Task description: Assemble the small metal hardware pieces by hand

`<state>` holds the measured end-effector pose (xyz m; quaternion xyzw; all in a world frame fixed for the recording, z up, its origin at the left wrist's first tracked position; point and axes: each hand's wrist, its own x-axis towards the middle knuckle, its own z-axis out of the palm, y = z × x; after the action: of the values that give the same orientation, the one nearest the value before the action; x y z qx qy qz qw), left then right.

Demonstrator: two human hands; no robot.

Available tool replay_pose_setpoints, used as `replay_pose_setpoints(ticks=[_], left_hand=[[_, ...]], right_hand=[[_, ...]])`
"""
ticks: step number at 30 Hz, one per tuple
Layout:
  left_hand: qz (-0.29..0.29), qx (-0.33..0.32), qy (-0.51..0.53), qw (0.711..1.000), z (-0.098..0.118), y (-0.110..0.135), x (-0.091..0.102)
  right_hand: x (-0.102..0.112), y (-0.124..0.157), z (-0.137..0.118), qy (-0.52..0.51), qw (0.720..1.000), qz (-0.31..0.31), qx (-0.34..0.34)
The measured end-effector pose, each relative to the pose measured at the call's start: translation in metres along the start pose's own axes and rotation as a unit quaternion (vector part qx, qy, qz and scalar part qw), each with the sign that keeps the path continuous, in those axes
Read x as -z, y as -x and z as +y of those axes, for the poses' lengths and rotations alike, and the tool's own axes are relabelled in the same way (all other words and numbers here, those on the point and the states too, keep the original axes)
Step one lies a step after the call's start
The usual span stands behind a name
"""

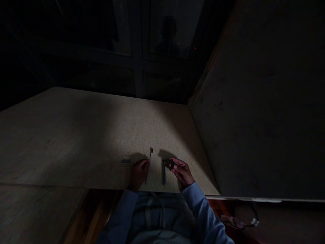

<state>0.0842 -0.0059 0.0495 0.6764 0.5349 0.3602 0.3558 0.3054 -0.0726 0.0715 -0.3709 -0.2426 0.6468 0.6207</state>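
Note:
My left hand (138, 173) is closed around a thin, pale toothbrush-like stick (150, 156) with a small dark block at its far end. Between the fingertips of my right hand (183, 172) is a small black piece (172, 163), too dark for me to tell its kind. Just left of that hand, a T-shaped razor (164, 174) lies on the table, its head pointing away from me. Beyond my left hand, to the left, lies a small dark rectangular item (126, 161) with a pale edge.
The pale speckled table (137, 125) runs back to a dark window (165, 81). A dark wall or panel (254, 118) borders it on the right. Below the table's front edge at right hang a cable with a white tag (255, 222) and some pinkish cloth (232, 221).

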Motion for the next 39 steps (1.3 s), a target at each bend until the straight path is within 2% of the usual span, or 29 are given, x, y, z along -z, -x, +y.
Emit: replay_pose_setpoints(ticks=[7, 16, 25, 28, 33, 39], left_hand=[[0.004, 0.006, 0.055, 0.998, -0.001, -0.001, 0.001], [0.004, 0.013, 0.079, 0.997, -0.001, 0.003, 0.002], [0.005, 0.010, 0.075, 0.997, -0.004, 0.005, 0.003], [0.004, 0.010, 0.070, 0.997, -0.003, 0.005, 0.002], [0.001, 0.021, 0.064, 0.998, -0.005, 0.005, 0.001], [0.002, 0.030, 0.070, 0.997, -0.005, 0.001, 0.001]], right_hand=[[0.004, 0.003, 0.003, -0.008, 0.999, 0.047, 0.017], [0.010, 0.020, 0.007, -0.050, 0.993, 0.104, 0.029], [0.011, 0.030, 0.012, -0.017, 0.988, 0.147, 0.044], [0.011, 0.029, 0.016, 0.012, 0.986, 0.155, 0.053], [0.015, 0.024, 0.021, 0.126, 0.980, 0.128, 0.088], [0.016, 0.019, 0.028, 0.174, 0.971, 0.129, 0.103]])
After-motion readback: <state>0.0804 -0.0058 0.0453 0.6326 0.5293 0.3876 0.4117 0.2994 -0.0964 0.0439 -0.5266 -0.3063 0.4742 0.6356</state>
